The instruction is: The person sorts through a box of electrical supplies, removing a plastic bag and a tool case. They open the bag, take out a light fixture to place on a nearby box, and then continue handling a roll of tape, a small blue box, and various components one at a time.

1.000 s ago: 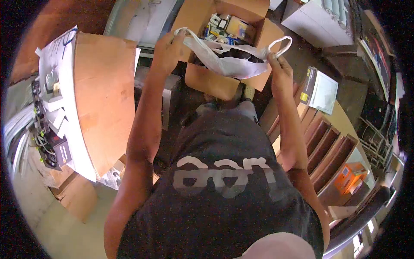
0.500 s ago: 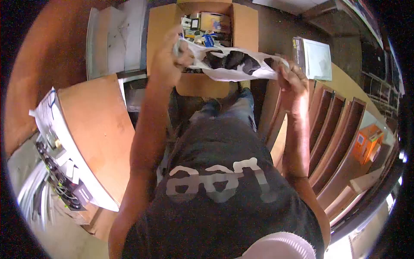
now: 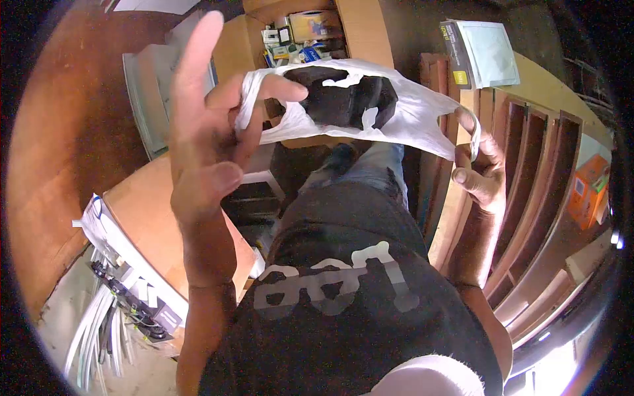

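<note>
A white plastic bag [image 3: 416, 109] is stretched between my two hands, large black patches showing across its middle. One loop of it is hooked around the fingers of my left hand [image 3: 208, 132]; the index finger of that hand points up, and the others are spread. At the other end, my right hand [image 3: 482, 168] has its fingers curled through the second loop, thumb close by. Behind the bag stands an open cardboard box [image 3: 366, 33] with small packages [image 3: 310, 26] inside, partly hidden by the bag.
To the left are a brown board [image 3: 148, 211] and a bundle of pale strips and cables [image 3: 109, 317]. A flat white package [image 3: 485, 53] lies at the upper right, above wooden slats [image 3: 522, 178]. An orange box [image 3: 588, 191] sits at far right.
The bag has come closer to the camera and is pulled wider. My left hand has gone from closed around its end to spread fingers inside the loop; my right hand has moved right and lower.
</note>
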`<move>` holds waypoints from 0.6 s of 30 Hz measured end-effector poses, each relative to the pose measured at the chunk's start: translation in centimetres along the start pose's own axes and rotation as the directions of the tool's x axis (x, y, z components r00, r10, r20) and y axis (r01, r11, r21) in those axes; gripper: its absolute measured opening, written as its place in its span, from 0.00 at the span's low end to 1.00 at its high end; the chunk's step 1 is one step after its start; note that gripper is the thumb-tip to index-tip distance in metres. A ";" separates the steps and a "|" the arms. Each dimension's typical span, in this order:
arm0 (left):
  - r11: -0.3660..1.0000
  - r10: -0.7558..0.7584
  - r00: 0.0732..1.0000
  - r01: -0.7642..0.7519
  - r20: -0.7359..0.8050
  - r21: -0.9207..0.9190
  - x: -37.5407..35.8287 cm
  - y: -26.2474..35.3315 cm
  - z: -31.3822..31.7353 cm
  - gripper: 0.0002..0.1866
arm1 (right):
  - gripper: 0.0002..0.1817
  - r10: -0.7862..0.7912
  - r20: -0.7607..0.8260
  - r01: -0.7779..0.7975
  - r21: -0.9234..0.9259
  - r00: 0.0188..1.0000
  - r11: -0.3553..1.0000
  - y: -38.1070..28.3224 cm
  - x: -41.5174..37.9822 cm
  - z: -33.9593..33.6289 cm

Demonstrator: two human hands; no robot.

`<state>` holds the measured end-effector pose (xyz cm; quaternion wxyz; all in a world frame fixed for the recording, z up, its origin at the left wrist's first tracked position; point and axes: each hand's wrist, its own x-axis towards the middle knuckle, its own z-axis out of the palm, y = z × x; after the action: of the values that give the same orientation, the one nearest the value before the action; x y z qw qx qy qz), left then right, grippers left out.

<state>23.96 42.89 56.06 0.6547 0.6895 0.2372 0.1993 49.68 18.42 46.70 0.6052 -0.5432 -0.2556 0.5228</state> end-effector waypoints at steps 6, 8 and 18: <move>0.998 -0.055 0.994 0.052 -0.099 -0.034 -0.5 0.8 0.3 0.68 | 0.42 0.003 0.063 -0.007 0.065 0.998 0.998 -0.1 -0.4 0.5; 0.998 -0.002 0.960 -0.016 -0.278 -0.061 -0.3 0.9 1.3 0.65 | 0.42 0.005 0.072 -0.010 0.068 0.997 0.998 0.0 -0.4 0.8; 0.953 -0.164 0.954 0.219 -0.250 0.208 -1.5 -10.0 -0.6 0.49 | 0.26 0.191 -0.004 -0.184 -0.287 0.982 0.940 3.4 2.7 1.3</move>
<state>21.73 42.79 46.21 0.5536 0.7073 0.3992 0.1838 48.20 20.98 43.25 0.4649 -0.6403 -0.2829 0.5421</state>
